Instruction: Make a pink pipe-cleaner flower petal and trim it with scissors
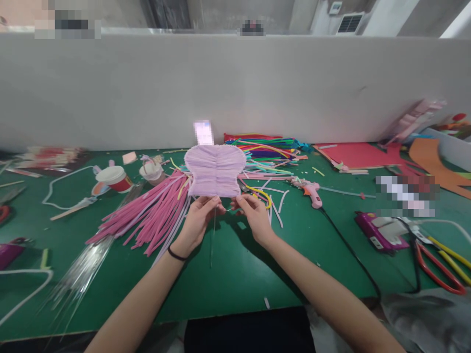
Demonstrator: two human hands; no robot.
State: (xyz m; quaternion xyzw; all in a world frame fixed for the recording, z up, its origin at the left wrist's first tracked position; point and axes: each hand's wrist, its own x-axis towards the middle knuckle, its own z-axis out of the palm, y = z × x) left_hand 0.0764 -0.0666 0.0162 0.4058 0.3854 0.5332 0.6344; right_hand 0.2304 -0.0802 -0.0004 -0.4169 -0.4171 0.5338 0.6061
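My left hand (198, 218) and my right hand (256, 215) pinch the lower edge of a lilac panel (215, 171), one near its middle and one at its right corner. It looks made of fuzzy pipe cleaners side by side, with a narrow waist, a scalloped top and a crease down the middle. Below my left fingers a thin wire (212, 240) hangs down. A short bit of wire seems to run between my fingertips, too small to make out. To the left lies a bundle of pink pipe cleaners (147, 213).
Multicoloured pipe cleaners (265, 147) lie behind the panel. A pink glue gun (312, 193) is at right, its black cord running forward near a purple power strip (382, 233) and pliers (441, 267). At left are a paper cup (119, 180) and clear-wrapped wires (83, 267). A grey partition (235, 88) stands behind.
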